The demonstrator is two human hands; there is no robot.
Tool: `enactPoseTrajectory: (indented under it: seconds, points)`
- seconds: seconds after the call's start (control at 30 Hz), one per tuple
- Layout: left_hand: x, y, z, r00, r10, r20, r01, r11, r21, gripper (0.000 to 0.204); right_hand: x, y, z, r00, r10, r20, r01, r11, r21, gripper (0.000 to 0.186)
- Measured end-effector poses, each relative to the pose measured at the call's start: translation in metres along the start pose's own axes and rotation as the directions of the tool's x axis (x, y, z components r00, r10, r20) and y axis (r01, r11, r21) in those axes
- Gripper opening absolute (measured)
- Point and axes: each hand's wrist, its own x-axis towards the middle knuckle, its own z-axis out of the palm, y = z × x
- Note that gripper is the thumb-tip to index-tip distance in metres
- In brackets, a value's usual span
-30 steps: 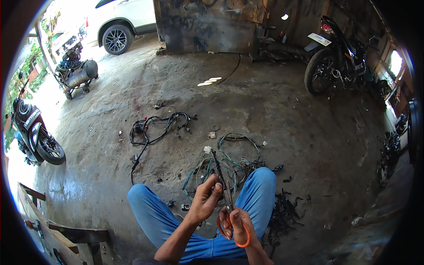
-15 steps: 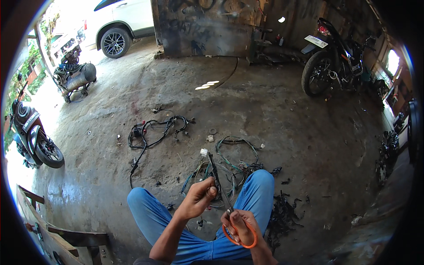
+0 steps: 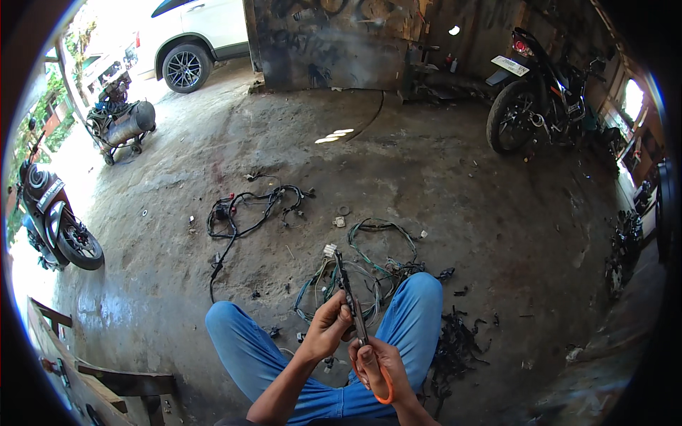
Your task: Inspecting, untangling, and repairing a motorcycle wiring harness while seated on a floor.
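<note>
My left hand (image 3: 328,326) is closed in a pinch on a wiring harness (image 3: 342,270), its dark wrapped stretch pointing away from me between my knees. A white connector (image 3: 329,250) sits at the far end of the wires. In my right hand (image 3: 379,358) is a pair of scissors (image 3: 360,323) with orange handles, fingers wrapped round the grips. Their blades reach forward beside my left fingers, lying along the wrapped stretch; whether they touch it is hard to see. Loose green wires (image 3: 387,226) from the bundle loop on the floor just beyond my right knee.
A second, black harness (image 3: 266,216) lies on the concrete ahead and left. Black scraps (image 3: 458,348) are piled beside my right knee. Farther off stand a motorcycle (image 3: 518,106), a scooter (image 3: 64,227), an air compressor (image 3: 124,126) and a white car (image 3: 213,32). A wooden bench (image 3: 124,383) is at lower left.
The scissors have turned more upright and their blades now lie closer along the harness. My two hands have come nearer each other, the left shifting slightly right and toward me.
</note>
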Motion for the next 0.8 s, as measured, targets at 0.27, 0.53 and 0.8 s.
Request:
enactPoseTrajectory:
  seconds: [0.27, 0.53, 0.8]
  points:
    - [0.001, -0.002, 0.000, 0.999, 0.052, -0.004, -0.052, 0.998, 0.025, 0.025, 0.000, -0.004, -0.001, 0.999, 0.024, 0.048, -0.030, 0.992, 0.121, 0.058]
    - [0.000, 0.003, -0.016, 0.993, 0.041, 0.113, -0.060, 0.984, 0.170, 0.027, -0.005, -0.013, -0.001, 0.993, 0.098, 0.071, -0.109, 0.979, 0.173, 0.049]
    - [0.019, 0.030, -0.034, 0.898, 0.155, 0.412, -0.356, 0.805, 0.474, 0.035, -0.011, -0.009, -0.013, 0.981, 0.176, 0.079, -0.184, 0.978, 0.102, 0.059]
